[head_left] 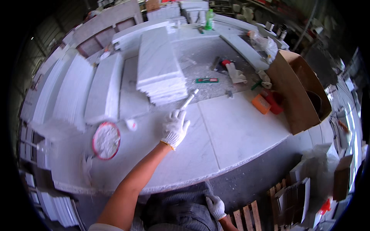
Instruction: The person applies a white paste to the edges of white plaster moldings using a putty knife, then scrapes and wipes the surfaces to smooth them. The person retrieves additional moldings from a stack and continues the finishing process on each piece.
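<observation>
The left hand point(176, 125) has room to pass rightward over the tabletop point(241, 134). Slabs point(160, 57) block ahead; a box point(283, 92) walls the right.

Bright, bluish centre; slight blur; edges bent, dark.

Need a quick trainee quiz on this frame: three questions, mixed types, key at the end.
1. Which hand holds the white stick?
2. True or false: the round tub is to the right of the carton.
3. What colour is the bottle toward the back? A) blue B) green C) yellow

Key:
1. The left hand.
2. False; it is to the left.
3. B
</observation>
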{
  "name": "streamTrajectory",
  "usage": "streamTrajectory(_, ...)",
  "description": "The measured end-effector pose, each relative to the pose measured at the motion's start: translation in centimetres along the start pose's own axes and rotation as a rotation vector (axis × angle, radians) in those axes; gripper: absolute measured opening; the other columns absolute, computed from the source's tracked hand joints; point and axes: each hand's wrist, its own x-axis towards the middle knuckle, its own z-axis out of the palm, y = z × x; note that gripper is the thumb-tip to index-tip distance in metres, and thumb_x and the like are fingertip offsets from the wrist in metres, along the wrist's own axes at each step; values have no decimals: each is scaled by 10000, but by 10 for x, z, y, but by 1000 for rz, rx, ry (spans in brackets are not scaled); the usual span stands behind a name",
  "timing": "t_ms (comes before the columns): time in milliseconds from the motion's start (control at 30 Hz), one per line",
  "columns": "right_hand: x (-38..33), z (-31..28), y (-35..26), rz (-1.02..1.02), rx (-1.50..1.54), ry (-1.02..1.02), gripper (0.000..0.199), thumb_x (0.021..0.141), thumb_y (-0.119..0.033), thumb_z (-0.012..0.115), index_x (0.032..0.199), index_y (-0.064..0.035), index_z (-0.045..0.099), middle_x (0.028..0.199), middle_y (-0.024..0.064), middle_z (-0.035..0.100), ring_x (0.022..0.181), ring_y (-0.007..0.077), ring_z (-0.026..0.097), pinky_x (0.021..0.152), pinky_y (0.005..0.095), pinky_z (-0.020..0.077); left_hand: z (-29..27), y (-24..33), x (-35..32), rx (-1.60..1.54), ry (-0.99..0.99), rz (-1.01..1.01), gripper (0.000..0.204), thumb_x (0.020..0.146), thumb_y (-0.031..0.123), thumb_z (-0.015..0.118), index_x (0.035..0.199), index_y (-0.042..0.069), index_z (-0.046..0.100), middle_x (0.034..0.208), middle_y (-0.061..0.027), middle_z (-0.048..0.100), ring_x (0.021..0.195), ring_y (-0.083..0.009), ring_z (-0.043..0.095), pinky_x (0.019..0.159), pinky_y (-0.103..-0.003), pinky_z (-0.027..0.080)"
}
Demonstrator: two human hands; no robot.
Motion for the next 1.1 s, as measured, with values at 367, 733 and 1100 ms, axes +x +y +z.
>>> streamTrajectory(367,38,-63,-39,303,-17,-155,344,954,-396,535,1172,-180,691,1064,152,700,953,351,675,840,428,535,45,-2,39,-135,-37,239,399,916,260,606,1251,45,596,1258,-200,582,1183,-392,521,1005,-522,404)
streamTrajectory(733,-24,-189,-140,276,47,65,287,920,-313,526,990,-134,740,942,148,722,870,327,687,798,430,526,-21,44,35,-41,-217,416,368,964,230,551,1277,44,600,1329,-179,570,1280,-349,490,1084,-479,386)
streamTrajectory(1100,-100,-305,-35,505,164,337,355,846,-358,576,1102,-161,724,1098,151,708,1067,288,670,932,465,495,-35,304,16,-387,-438,944,359,948,201,558,1270,47,598,1281,-165,600,1230,-315,526,1043,-434,420)
